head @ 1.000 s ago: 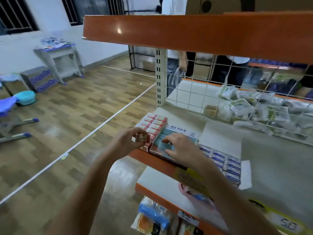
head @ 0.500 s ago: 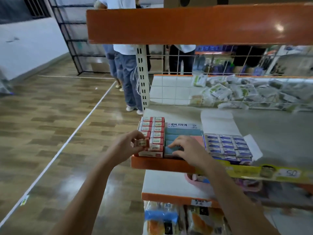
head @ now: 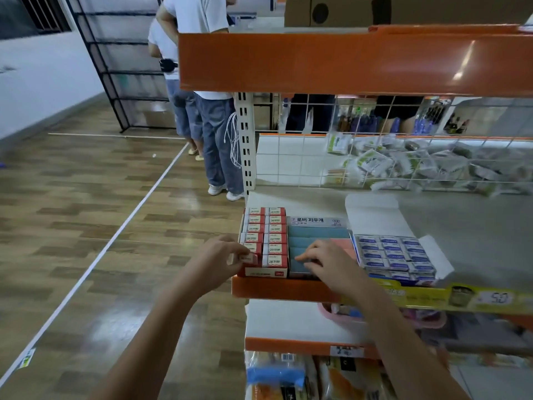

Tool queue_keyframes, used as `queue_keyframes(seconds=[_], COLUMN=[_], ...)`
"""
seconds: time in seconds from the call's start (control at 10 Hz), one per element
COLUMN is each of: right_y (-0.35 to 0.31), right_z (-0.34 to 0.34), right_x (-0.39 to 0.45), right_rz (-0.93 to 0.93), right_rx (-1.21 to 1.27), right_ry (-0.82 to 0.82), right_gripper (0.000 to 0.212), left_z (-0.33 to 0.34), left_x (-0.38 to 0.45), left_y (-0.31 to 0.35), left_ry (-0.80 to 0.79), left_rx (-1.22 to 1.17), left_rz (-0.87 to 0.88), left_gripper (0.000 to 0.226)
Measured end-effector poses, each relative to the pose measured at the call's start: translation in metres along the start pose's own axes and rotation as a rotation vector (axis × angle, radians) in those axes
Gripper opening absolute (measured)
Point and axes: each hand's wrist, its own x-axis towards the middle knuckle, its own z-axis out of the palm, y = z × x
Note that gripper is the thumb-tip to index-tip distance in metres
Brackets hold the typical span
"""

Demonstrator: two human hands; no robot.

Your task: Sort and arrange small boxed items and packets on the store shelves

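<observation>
overhead, head view: grey shelf (head: 461,226) with orange front edge, wire grid at the back, wood-look floor (head: 86,226) to the left, two people standing past the upright. at the front-left corner sits the red tray (head: 264,241) of 2b boxes, blue-and-pink tray (head: 317,238) beside it, then blue-label boxes (head: 395,255). since half a second ago the view has drawn closer; hands barely shifted. left hand (head: 219,261) pinches a small red box (head: 249,258) at the tray's front-left, long axis along the shelf edge. right hand (head: 328,264), fingers loosely spread, rests on the blue tray.
</observation>
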Motion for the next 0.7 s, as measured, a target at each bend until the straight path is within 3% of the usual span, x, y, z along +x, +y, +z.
queue_keyframes(seconds=[0.4, 0.6, 0.7], right_y=[-0.014, -0.025, -0.021], right_z=[-0.003, -0.019, -0.028], right_x=[-0.008, -0.009, -0.02], right_rz=[0.071, 0.069, 0.033], right_rx=[0.01, -0.098, -0.192], right_ry=[0.068, -0.028, -0.022], right_gripper=[0.02, 0.024, 0.027], left_z=[0.005, 0.007, 0.013], left_x=[0.0, 0.009, 0.011], left_y=[0.018, 0.054, 0.082], left_ry=[0.015, 0.07, 0.104], left_rx=[0.137, 0.299, 0.358], left_rz=[0.072, -0.033, 0.002], left_gripper=[0.022, 0.021, 0.021])
